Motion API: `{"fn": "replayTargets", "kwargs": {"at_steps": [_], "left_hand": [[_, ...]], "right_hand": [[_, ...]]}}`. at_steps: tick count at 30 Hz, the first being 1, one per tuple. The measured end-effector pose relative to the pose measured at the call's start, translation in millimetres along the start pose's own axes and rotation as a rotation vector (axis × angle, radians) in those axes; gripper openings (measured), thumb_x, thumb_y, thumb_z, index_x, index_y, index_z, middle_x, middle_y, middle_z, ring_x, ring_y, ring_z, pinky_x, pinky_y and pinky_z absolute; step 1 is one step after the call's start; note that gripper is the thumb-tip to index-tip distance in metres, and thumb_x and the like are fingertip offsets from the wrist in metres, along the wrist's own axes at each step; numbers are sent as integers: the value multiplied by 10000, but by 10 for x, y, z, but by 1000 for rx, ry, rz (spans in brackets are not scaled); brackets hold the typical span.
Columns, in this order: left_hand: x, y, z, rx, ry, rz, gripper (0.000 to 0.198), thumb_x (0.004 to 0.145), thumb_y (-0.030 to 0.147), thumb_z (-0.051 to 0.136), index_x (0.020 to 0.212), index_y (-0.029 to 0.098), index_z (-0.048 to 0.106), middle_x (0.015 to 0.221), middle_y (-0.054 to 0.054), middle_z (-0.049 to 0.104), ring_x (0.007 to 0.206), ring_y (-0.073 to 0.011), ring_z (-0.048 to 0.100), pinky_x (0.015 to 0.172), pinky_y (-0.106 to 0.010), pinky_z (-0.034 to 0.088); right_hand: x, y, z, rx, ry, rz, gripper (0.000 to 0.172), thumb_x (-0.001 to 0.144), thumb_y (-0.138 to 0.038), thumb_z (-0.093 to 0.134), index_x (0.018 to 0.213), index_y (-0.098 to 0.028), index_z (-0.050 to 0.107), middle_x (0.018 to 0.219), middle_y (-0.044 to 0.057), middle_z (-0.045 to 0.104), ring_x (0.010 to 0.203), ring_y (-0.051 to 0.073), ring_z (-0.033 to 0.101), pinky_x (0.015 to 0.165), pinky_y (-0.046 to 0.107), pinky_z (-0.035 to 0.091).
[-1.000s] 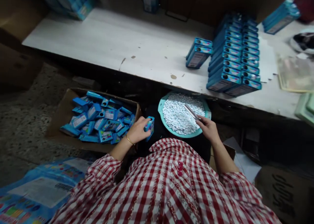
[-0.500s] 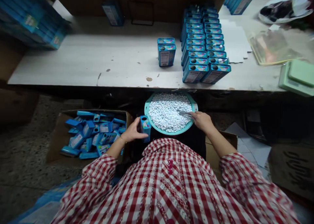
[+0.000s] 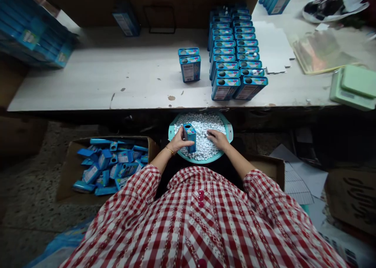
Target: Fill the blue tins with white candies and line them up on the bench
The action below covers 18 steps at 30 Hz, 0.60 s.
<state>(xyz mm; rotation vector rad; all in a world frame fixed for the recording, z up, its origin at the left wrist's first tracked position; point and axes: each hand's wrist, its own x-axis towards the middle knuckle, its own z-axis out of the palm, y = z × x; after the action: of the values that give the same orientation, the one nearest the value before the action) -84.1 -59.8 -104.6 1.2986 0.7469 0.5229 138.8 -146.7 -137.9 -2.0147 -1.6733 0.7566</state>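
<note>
In my left hand is a small blue box, held upright with a dark round hole in its top. It is over the left part of a turquoise basin filled with small white candies. My right hand reaches into the basin from the right, its fingers closed and low over the candies. The metal scoop it held a moment ago is mostly hidden at the fingertips, seemingly sunk among the candies.
A carton of jumbled blue boxes stands at left. On the white table, two rows of upright blue boxes stand near a pair of boxes. A pale green scale sits at right, wrapped boxes at far left.
My left hand has brought the blue box from beside the basin to above the candies. My right hand has moved left from the rim into the basin, and the scoop has dropped mostly from sight.
</note>
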Motion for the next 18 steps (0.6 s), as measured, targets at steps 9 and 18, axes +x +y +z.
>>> {"fn": "replayTargets", "kwargs": {"at_steps": [9,18], "left_hand": [[-107,106,-183,595,212,229,941,465,343,794,1260,176,318,1215,-118,468,1150,-284,484,1014,-425,374],[31,-79,118,884,213,542,871,524,238,733,1286,173,317,1248,-133,436,1195,-313,424,1030,-477,336]], "right_hand": [[-138,-116,-546,135,51,-114,359,811,-267,545,1152,-178,618,1137,71,651,1047,214,598,911,330,458],[-266,-711,-1158,-291,-149,-186,348,844,-309,500,1157,-223,625,1160,55,644,1051,217,598,881,318,463]]}}
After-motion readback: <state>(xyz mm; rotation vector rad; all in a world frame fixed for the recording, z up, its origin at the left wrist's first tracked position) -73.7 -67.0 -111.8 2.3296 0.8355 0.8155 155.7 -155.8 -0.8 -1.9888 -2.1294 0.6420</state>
